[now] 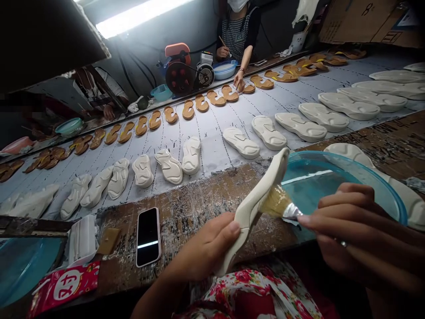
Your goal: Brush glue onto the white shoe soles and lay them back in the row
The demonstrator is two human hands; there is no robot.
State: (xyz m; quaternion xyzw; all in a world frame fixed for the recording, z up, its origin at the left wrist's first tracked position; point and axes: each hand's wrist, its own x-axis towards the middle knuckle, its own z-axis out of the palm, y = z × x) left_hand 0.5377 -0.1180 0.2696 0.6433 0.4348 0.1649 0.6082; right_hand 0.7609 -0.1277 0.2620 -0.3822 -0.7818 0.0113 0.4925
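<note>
My left hand (pixel 207 243) is wrapped round the lower part of a white shoe sole (pixel 259 199), which is tilted on edge with its top end up and to the right. In my right hand (pixel 358 230) is a brush (pixel 277 201) with pale bristles and a silvery band, pinched near the band. The bristles touch the face of the sole turned to the right. Behind the brush and my right hand stands a blue, see-through basin (pixel 318 177) on the worn brown table edge (pixel 192 208). My right hand hides part of the basin's rim.
White soles (pixel 241 142) and brown soles (pixel 201 103) line a pale belt (pixel 212 126). A phone (pixel 148 237), a white tray (pixel 82 239) and a red packet (pixel 66 285) lie left. Across the belt, a co-worker's hand (pixel 239 82) touches a brown sole.
</note>
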